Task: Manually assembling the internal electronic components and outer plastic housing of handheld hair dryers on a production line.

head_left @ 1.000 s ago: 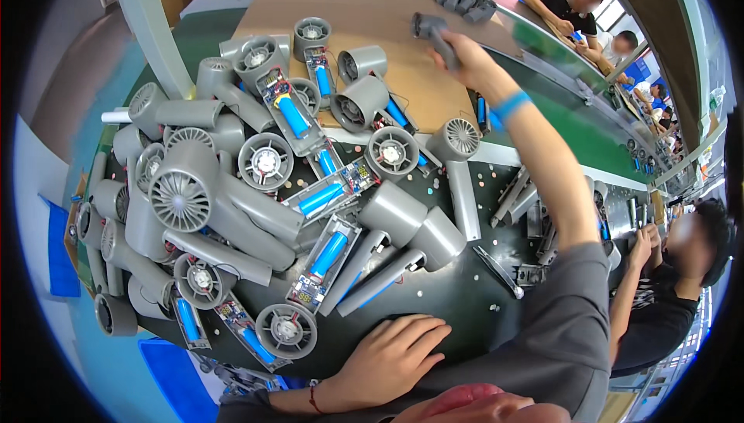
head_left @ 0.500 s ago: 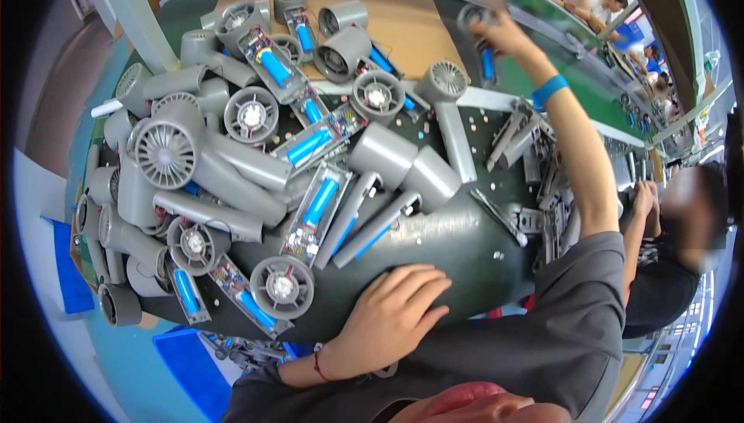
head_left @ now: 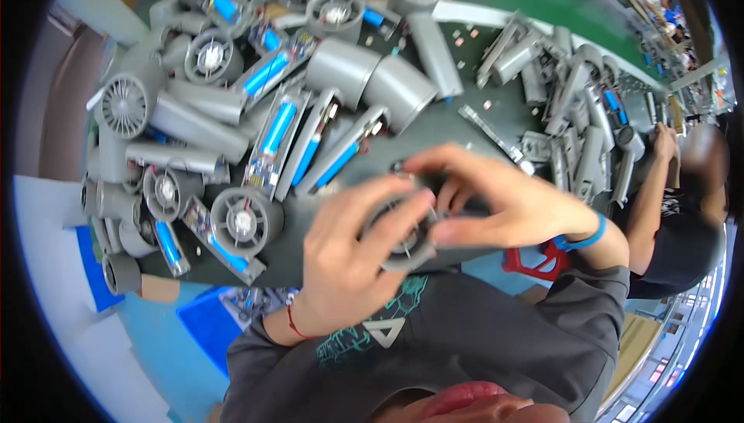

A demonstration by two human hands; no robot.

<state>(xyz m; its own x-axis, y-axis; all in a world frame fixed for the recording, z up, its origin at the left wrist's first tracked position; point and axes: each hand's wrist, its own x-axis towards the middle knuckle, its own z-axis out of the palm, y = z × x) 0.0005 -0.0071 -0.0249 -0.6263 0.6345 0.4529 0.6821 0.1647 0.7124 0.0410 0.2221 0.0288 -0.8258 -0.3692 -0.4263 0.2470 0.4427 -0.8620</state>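
Close to my chest, over the table's near edge, my two hands hold a grey handheld fan unit [head_left: 412, 255] with a round ringed head. My left hand [head_left: 349, 241] is wrapped round the left and upper side of the ring. The fingers of my right hand [head_left: 511, 202] curl at its right side, with thumb and fingertips pressing close to it. Both hands cover much of the unit, and motion blurs it, so its handle is hidden. Just beyond my hands lie opened fan handles [head_left: 345, 161] with blue batteries, and a thin grey strip [head_left: 496, 139].
Fan units with round heads [head_left: 246, 221] crowd the dark table [head_left: 457, 125] at left. Grey shell pieces [head_left: 577, 98] pile up at right. A blue bin [head_left: 209, 330] sits below left, a red object [head_left: 539, 260] below right. Another person [head_left: 674, 229] works at far right.
My right hand has come back from the far right side with a fan unit. My left hand has lifted from the table edge and closed round it. The view has shifted.
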